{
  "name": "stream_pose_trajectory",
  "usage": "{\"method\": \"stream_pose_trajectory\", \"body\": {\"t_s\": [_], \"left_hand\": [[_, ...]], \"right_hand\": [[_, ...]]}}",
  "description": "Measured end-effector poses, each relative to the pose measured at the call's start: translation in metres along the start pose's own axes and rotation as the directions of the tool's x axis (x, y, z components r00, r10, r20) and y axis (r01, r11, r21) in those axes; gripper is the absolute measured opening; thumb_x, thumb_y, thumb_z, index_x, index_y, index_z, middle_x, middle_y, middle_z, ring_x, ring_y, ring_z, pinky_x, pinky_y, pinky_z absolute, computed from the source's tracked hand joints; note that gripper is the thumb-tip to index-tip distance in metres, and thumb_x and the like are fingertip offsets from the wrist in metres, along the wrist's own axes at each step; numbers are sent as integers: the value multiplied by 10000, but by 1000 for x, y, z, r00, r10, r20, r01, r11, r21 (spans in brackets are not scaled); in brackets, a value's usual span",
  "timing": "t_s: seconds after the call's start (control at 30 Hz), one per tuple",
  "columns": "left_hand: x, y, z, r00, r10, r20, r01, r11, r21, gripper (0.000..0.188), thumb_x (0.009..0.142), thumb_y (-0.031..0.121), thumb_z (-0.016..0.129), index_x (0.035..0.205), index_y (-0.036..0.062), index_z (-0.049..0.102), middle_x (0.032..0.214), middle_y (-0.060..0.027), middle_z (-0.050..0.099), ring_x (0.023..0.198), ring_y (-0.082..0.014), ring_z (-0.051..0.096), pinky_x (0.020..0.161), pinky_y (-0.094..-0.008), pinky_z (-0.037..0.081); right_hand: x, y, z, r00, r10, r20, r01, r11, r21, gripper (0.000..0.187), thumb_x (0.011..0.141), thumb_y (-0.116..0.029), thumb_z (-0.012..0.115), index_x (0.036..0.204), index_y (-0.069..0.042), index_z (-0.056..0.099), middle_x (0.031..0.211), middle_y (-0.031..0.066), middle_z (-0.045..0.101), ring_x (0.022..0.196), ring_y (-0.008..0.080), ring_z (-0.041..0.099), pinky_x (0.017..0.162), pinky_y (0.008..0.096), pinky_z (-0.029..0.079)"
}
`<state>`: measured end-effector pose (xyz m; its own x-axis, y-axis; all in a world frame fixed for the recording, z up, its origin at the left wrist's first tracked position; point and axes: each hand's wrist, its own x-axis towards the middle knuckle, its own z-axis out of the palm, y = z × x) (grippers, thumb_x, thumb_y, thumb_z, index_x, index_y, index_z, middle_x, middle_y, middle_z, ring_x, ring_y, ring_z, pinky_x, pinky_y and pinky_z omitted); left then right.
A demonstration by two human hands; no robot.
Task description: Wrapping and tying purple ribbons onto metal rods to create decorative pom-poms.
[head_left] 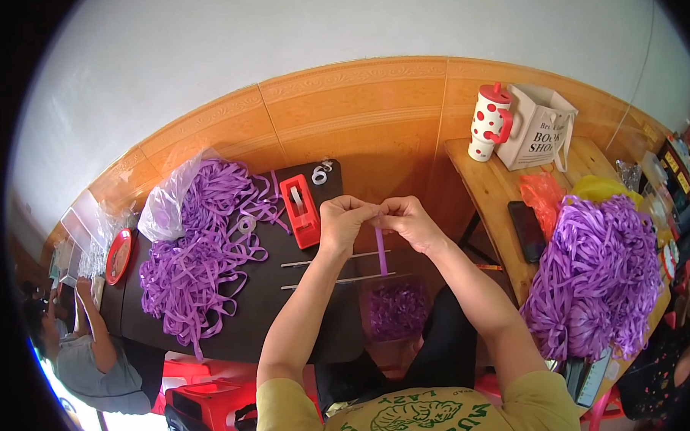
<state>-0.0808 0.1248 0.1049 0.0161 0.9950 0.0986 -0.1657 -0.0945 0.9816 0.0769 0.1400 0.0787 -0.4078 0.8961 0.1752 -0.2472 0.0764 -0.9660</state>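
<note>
In front of my chest my left hand [346, 221] and my right hand [408, 222] meet, fingertips pinched together. From between them a purple ribbon [382, 252] hangs down, its top end hidden by the fingers. Below the hands two thin rods [338, 281] jut out past the edge of the dark table [330, 322]; the ribbon's lower part reaches them, but whether it loops around them I cannot tell. Left of my left hand stands a red tape dispenser [306, 226]. Lower down, a clear bin [398, 311] contains purple ribbon pieces.
A tangled purple ribbon heap [184, 286], a plastic bag [166, 206] and tape rolls [320, 175] lie on the dark table. The wooden table [476, 165] carries a ribbon bundle [594, 275], phone [526, 230], dotted tumbler [490, 123] and paper bag [536, 129]. Another person [99, 368] sits far left.
</note>
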Motion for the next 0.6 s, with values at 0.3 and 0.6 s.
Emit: {"method": "stream_pose_trajectory", "body": {"t_s": [0.3,0.6], "left_hand": [[-79,46,5,986,-13,168,-29,970,243,208,830,6,608,1036,-27,613,893,-38,634,806,-84,576,716,-222,463],[-207,-73,16,794,-480,372,395,873,284,131,865,56,615,974,-4,655,941,-60,653,857,-87,585,738,-226,466]], "right_hand": [[20,41,-24,985,161,-58,-160,987,19,137,779,-102,716,693,-64,616,665,-26,589,580,43,509,526,182,376],[16,73,-27,924,342,-172,-336,940,64,145,764,-97,722,666,-95,616,663,-20,598,554,57,531,505,174,407]]}}
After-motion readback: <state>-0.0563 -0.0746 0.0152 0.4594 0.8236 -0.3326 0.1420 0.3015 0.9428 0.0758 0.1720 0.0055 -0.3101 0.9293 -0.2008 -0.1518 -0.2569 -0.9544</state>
